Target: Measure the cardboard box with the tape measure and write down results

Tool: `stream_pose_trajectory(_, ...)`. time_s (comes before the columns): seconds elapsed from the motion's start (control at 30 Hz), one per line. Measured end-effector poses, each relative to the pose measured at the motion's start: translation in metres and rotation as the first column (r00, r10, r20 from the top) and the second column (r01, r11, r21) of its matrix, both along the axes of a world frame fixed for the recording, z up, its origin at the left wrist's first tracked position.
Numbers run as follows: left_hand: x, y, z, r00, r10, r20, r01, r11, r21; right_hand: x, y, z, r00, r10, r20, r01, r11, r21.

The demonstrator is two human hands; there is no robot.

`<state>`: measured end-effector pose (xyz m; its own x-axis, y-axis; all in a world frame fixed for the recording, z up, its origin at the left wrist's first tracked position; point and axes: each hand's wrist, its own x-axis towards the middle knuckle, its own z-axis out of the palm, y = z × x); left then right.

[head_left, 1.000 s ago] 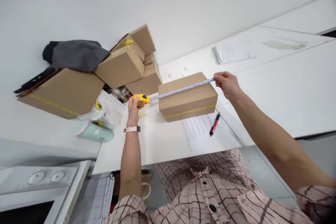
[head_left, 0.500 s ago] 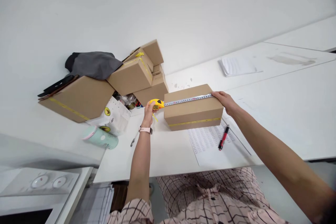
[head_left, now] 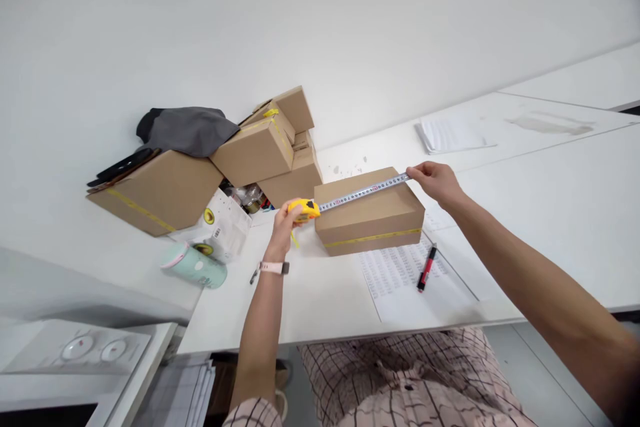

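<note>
A brown cardboard box (head_left: pixel 373 217) with a yellow printed strip along its front lies on the white desk (head_left: pixel 310 307). My left hand (head_left: pixel 286 221) is closed round the yellow case of a tape measure (head_left: pixel 306 209) beside the box's left end. The tape's silver blade (head_left: pixel 365 193) stretches slantwise over the box top. Its far end is pinched in my right hand (head_left: pixel 434 180), just above the box's far right corner. Under the box's front right lies a printed sheet (head_left: pixel 395 283), with a red and black pen (head_left: pixel 427 268) on it.
Several cardboard boxes (head_left: pixel 255 150) are stacked at the left against the wall, a dark grey cloth (head_left: pixel 187 130) on top. A mint-green bottle (head_left: pixel 197 265) lies by a white carton (head_left: pixel 227 223) at the desk's left edge. Papers (head_left: pixel 450 133) sit at the back right.
My right hand has lifted the blade's end off the box's right edge, slightly up and away. My left hand with the case has shifted a little, and the blade now slants more.
</note>
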<state>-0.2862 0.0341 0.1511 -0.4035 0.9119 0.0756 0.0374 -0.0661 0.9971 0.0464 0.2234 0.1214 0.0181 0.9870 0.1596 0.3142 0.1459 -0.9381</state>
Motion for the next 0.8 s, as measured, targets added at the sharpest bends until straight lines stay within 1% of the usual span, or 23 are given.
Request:
stream_pose_trajectory(0.03,0.014,-0.015,0.0,0.998,-0.064,0.021,0.065,0.998,-0.021,-0.001,0.002,0.006,0.999,0.019,-0.029,-0.017,0.998,0.062)
stream_pose_trajectory(0.07,0.032,-0.031,-0.003,0.989,-0.14,0.047,0.142,0.989,-0.048,-0.004,0.004,0.012,0.998,0.058,-0.031,-0.054,0.991,0.123)
stream_pose_trajectory(0.13,0.074,-0.063,-0.018,0.952,-0.284,0.117,0.296,0.95,-0.103,-0.017,0.005,0.021,0.981,0.183,0.058,-0.191,0.963,0.191)
stream_pose_trajectory(0.17,0.096,-0.075,-0.028,0.909,-0.371,0.188,0.397,0.909,-0.124,-0.027,0.005,0.023,0.958,0.255,0.133,-0.277,0.943,0.184)
stream_pose_trajectory(0.2,0.118,-0.085,-0.04,0.808,-0.462,0.367,0.531,0.84,-0.11,-0.038,0.005,0.024,0.925,0.319,0.206,-0.354,0.921,0.161)
stream_pose_trajectory(0.23,0.137,-0.09,-0.05,0.699,-0.5,0.512,0.617,0.783,-0.077,-0.05,0.006,0.025,0.891,0.367,0.266,-0.411,0.902,0.133)
stream_pose_trajectory(0.27,0.153,-0.092,-0.058,0.645,-0.501,0.577,0.635,0.771,-0.041,-0.062,0.008,0.025,0.865,0.394,0.312,-0.445,0.888,0.112)
stream_pose_trajectory(0.3,0.164,-0.09,-0.064,0.626,-0.489,0.607,0.624,0.781,-0.014,-0.073,0.011,0.025,0.847,0.402,0.347,-0.459,0.883,0.098)
stream_pose_trajectory(0.33,0.171,-0.084,-0.066,0.632,-0.469,0.617,0.594,0.804,0.002,-0.083,0.015,0.026,0.831,0.401,0.384,-0.464,0.882,0.084)
stream_pose_trajectory(0.37,0.174,-0.077,-0.064,0.655,-0.442,0.613,0.554,0.832,0.008,-0.092,0.021,0.027,0.818,0.395,0.419,-0.462,0.884,0.068)
stream_pose_trajectory(0.43,0.169,-0.058,-0.055,0.69,-0.388,0.611,0.493,0.87,-0.004,-0.106,0.032,0.03,0.794,0.377,0.477,-0.444,0.896,0.03)
stream_pose_trajectory(0.5,0.16,-0.042,-0.044,0.698,-0.354,0.622,0.472,0.881,-0.027,-0.112,0.04,0.032,0.773,0.356,0.524,-0.411,0.912,-0.013)
stream_pose_trajectory(0.57,0.156,-0.032,-0.037,0.703,-0.339,0.625,0.468,0.883,-0.048,-0.114,0.043,0.033,0.754,0.34,0.562,-0.376,0.925,-0.056)
stream_pose_trajectory(0.67,0.165,-0.032,-0.038,0.709,-0.311,0.633,0.442,0.895,-0.056,-0.112,0.038,0.031,0.728,0.347,0.592,-0.362,0.927,-0.098)
stream_pose_trajectory(0.8,0.187,-0.042,-0.042,0.715,-0.245,0.655,0.37,0.927,-0.056,-0.107,0.033,0.028,0.702,0.392,0.595,-0.403,0.907,-0.121)
